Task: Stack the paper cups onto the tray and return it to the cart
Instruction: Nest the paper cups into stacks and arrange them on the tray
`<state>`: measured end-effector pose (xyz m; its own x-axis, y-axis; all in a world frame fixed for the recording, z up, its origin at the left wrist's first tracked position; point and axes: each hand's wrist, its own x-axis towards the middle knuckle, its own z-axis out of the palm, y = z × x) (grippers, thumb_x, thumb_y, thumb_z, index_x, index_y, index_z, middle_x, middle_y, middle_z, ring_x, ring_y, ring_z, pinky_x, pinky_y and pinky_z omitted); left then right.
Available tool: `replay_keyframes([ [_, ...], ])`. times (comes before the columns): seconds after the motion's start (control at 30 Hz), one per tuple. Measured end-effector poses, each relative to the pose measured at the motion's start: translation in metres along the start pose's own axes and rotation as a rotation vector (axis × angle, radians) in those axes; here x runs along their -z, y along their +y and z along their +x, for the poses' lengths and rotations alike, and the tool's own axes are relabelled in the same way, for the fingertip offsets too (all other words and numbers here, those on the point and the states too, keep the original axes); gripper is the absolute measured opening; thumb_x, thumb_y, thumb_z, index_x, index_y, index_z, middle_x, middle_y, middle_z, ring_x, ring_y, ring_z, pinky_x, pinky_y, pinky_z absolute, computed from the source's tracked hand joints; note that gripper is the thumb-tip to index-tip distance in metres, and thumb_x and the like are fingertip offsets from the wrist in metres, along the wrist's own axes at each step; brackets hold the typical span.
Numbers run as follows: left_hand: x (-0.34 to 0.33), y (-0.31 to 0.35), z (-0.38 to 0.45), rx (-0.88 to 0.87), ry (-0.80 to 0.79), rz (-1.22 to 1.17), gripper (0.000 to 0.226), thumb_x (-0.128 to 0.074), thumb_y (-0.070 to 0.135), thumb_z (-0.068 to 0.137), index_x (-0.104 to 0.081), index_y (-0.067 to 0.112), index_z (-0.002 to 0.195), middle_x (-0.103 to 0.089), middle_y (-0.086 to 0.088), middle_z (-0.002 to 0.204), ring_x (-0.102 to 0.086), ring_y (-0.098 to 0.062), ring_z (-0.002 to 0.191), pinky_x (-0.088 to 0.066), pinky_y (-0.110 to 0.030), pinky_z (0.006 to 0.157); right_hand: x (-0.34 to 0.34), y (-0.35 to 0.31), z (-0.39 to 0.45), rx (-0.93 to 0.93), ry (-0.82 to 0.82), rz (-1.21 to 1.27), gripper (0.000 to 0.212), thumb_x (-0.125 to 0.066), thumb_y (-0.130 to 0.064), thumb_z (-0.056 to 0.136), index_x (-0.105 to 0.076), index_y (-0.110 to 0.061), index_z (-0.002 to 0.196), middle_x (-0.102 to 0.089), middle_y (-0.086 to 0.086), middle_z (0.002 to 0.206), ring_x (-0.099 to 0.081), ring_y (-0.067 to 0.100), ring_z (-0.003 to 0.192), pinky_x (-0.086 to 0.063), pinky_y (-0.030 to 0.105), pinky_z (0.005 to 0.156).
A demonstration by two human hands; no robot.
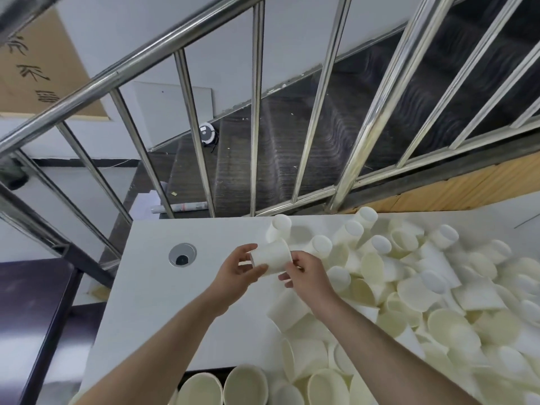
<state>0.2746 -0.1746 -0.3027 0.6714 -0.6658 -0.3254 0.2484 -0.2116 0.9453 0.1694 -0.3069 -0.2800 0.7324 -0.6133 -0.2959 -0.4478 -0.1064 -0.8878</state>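
A white paper cup [270, 257] lies sideways in the air between both hands, over the white table [163, 290]. My left hand [238, 270] grips its closed base end, fingers curled round it. My right hand [306, 271] pinches its rim end. A large loose pile of paper cups [423, 287] covers the right half of the table, some upright, most on their sides. Several upright cups [222, 387] stand at the bottom edge of view, over a dark surface below the table's front edge; whether that is the tray I cannot tell.
A round cable grommet [182, 254] sits in the table's left part. A steel stair railing [257, 112] runs right behind the table, with dark stairs beyond. A dark surface [32, 317] lies to the left, lower than the table.
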Motion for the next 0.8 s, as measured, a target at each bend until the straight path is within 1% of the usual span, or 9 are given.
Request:
replay_keyframes([
  [0.07,0.003,-0.006,-0.003,-0.008,-0.033,0.088,0.053,-0.074,0.012,0.082,-0.049,0.028,0.126,-0.056,0.001,0.116,-0.061,-0.012,0.105,-0.051,-0.019,0.077,0.001,0.003,-0.002,0.129,-0.016,-0.151,0.015,-0.05,-0.012,0.092,-0.064,-0.01,0.091,-0.066,0.01,0.087,-0.065,0.021,0.078,-0.055,0.037,0.073],
  [0.1,0.005,-0.009,-0.002,-0.041,-0.045,0.179,0.059,-0.076,0.011,0.079,-0.047,0.03,0.127,-0.055,0.003,0.117,-0.058,-0.011,0.109,-0.049,-0.018,0.08,0.002,0.005,-0.002,0.197,-0.044,-0.253,0.014,-0.051,-0.013,0.092,-0.065,-0.009,0.091,-0.065,0.008,0.088,-0.063,0.022,0.081,-0.053,0.038,0.078],
  [0.2,0.008,-0.012,-0.001,-0.208,-0.075,0.51,0.078,-0.079,0.015,0.073,-0.038,0.032,0.137,-0.047,0.011,0.129,-0.047,-0.006,0.119,-0.039,-0.014,0.089,0.003,0.009,-0.005,0.38,-0.191,-0.58,0.021,-0.049,-0.015,0.096,-0.068,-0.01,0.1,-0.061,0.002,0.098,-0.056,0.016,0.093,-0.048,0.031,0.084],
  [0.33,0.005,-0.014,0.001,-0.368,-0.084,0.802,0.09,-0.077,0.025,0.074,-0.026,0.021,0.148,-0.04,0.005,0.137,-0.049,-0.013,0.117,-0.046,-0.029,0.093,-0.002,0.008,-0.012,0.486,-0.328,-0.771,0.027,-0.041,-0.016,0.1,-0.067,-0.011,0.107,-0.058,0.003,0.108,-0.049,0.02,0.102,-0.045,0.034,0.088],
  [0.43,0.002,-0.019,0.003,-0.34,-0.051,0.913,0.087,-0.072,0.025,0.076,-0.024,0.02,0.149,-0.039,0.002,0.136,-0.05,-0.02,0.117,-0.049,-0.032,0.086,-0.004,0.009,-0.013,0.468,-0.371,-0.75,0.034,-0.04,-0.009,0.097,-0.063,-0.018,0.121,-0.055,-0.003,0.12,-0.049,0.016,0.108,-0.045,0.03,0.091],
  [0.53,0.003,-0.026,0.004,-0.216,-0.015,0.999,0.086,-0.067,0.023,0.078,-0.019,0.019,0.15,-0.032,0.0,0.137,-0.046,-0.022,0.12,-0.048,-0.03,0.083,-0.001,0.015,-0.006,0.431,-0.244,-0.723,0.044,-0.043,-0.006,0.092,-0.055,-0.021,0.132,-0.046,-0.01,0.131,-0.049,0.012,0.116,-0.046,0.029,0.093],
  [0.63,0.007,-0.033,0.005,-0.139,-0.031,1.062,0.082,-0.065,0.022,0.078,-0.022,0.02,0.147,-0.03,-0.001,0.136,-0.043,-0.024,0.122,-0.049,-0.031,0.084,0.007,0.022,0.005,0.311,-0.085,-0.806,0.051,-0.046,-0.011,0.094,-0.041,-0.023,0.143,-0.033,-0.008,0.144,-0.034,0.014,0.131,-0.043,0.027,0.099],
  [0.7,0.009,-0.036,0.004,-0.121,-0.054,1.06,0.078,-0.065,0.018,0.077,-0.026,0.021,0.145,-0.03,-0.001,0.135,-0.042,-0.024,0.122,-0.049,-0.031,0.085,0.012,0.026,0.012,0.2,-0.087,-0.894,0.057,-0.048,-0.015,0.096,-0.03,-0.025,0.149,-0.019,-0.003,0.155,-0.022,0.02,0.139,-0.039,0.031,0.105],
  [0.8,0.009,-0.04,0.004,-0.117,-0.072,1.074,0.078,-0.064,0.015,0.077,-0.026,0.023,0.144,-0.029,-0.001,0.137,-0.039,-0.024,0.124,-0.049,-0.032,0.086,0.013,0.033,0.023,0.106,-0.138,-0.918,0.06,-0.049,-0.018,0.097,-0.024,-0.028,0.15,-0.007,-0.002,0.16,-0.014,0.024,0.144,-0.033,0.035,0.11],
])
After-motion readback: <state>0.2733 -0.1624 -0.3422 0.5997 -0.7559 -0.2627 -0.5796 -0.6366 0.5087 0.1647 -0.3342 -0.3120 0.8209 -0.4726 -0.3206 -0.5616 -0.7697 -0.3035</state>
